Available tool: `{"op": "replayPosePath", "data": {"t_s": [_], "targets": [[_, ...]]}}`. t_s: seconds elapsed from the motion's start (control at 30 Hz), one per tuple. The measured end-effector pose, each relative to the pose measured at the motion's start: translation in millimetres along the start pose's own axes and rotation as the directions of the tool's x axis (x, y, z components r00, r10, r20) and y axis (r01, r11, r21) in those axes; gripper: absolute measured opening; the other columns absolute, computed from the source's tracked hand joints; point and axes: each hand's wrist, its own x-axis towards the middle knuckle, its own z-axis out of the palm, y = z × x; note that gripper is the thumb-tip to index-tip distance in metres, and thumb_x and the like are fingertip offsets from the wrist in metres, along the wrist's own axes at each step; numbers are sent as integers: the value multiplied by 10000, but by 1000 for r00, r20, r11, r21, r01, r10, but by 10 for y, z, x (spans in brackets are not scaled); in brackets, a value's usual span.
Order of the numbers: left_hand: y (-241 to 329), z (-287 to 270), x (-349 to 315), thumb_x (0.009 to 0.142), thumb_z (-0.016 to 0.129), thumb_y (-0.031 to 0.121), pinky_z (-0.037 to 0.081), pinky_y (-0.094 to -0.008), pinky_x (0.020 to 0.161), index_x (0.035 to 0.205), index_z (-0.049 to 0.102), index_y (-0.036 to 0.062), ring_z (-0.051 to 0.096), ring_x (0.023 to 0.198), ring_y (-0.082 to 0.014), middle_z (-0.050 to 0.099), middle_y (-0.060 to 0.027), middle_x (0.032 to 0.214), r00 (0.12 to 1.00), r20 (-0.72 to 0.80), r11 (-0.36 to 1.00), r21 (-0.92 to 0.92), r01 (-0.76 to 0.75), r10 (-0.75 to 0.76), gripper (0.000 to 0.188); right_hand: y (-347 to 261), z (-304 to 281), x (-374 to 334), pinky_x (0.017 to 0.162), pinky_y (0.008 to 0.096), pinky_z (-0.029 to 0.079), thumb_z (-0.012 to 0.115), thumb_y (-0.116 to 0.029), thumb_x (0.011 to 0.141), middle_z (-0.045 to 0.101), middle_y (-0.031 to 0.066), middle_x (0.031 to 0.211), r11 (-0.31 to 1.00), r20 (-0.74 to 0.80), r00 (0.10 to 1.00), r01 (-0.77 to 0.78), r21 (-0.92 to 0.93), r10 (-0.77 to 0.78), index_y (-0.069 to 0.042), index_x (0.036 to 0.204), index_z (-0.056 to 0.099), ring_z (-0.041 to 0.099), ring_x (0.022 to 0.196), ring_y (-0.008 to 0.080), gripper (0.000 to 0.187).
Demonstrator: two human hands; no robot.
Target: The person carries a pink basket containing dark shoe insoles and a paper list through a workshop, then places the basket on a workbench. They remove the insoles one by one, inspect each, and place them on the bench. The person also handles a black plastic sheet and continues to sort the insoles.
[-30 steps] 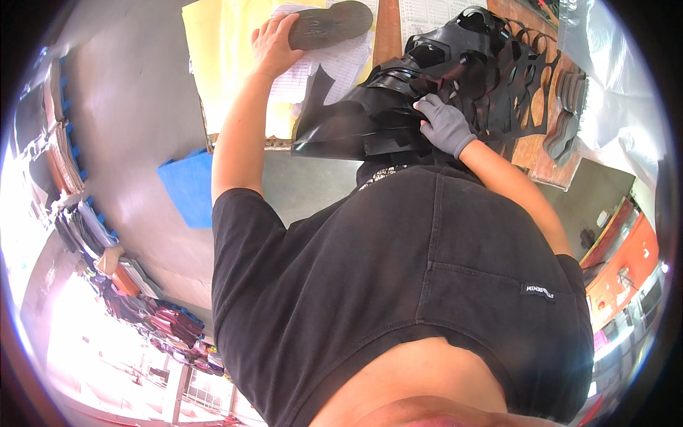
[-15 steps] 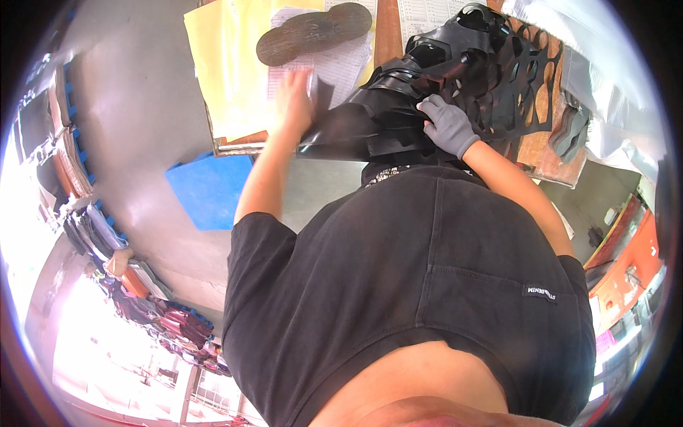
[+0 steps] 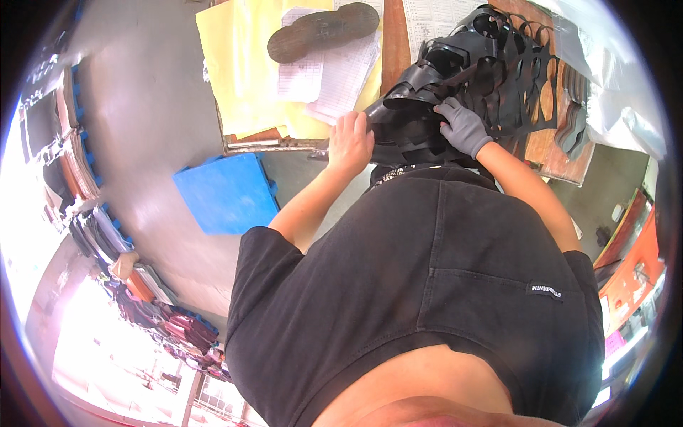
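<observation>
A heap of thin black sheet (image 3: 403, 128), full of cut-out holes, lies rumpled along the table's near side. My bare left hand (image 3: 351, 140) is closed over the sheet's left end, its fingers together and the thumb hidden. Further right, my right hand (image 3: 462, 128), in a grey glove with bare fingertips showing, pinches a fold of the same black sheet. Beyond my left hand, a dark sole-shaped piece (image 3: 324, 34) rests on white printed papers (image 3: 299, 82) and yellow sheets (image 3: 242, 71).
The wooden table (image 3: 395, 53) ends just in front of my body. Stacked grey wavy pieces (image 3: 573, 117) and clear plastic wrap (image 3: 619, 92) are at the right. A blue platform (image 3: 228, 193) stands on the floor at the left, and loaded racks (image 3: 71, 142) line the far left.
My left hand has come right and nearer, from above the papers onto the black sheet's left end. That end is now bunched rightward. My right hand keeps its hold on the sheet.
</observation>
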Motion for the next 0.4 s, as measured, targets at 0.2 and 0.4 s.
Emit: {"op": "replayPosePath", "data": {"t_s": [0.2,0.4], "targets": [[-20,36,7,775,609,214,381,-432,798,1042,510,31,479,970,-329,511,-135,1018,995,-78,991,-121,51,-61,339,-7,11,-51,752,414,459,544,-125,747,530,109,1050,1000,-18,1000,-9,19,9,-73,1042,541,571,865,324,300],[-206,-39,175,840,544,220,426,-429,725,833,598,8,528,812,-369,564,-181,831,995,-24,942,-325,84,-97,219,0,78,-86,768,405,462,562,-131,739,518,109,1084,998,-29,998,-51,26,52,-82,1045,532,570,888,315,311]]}}
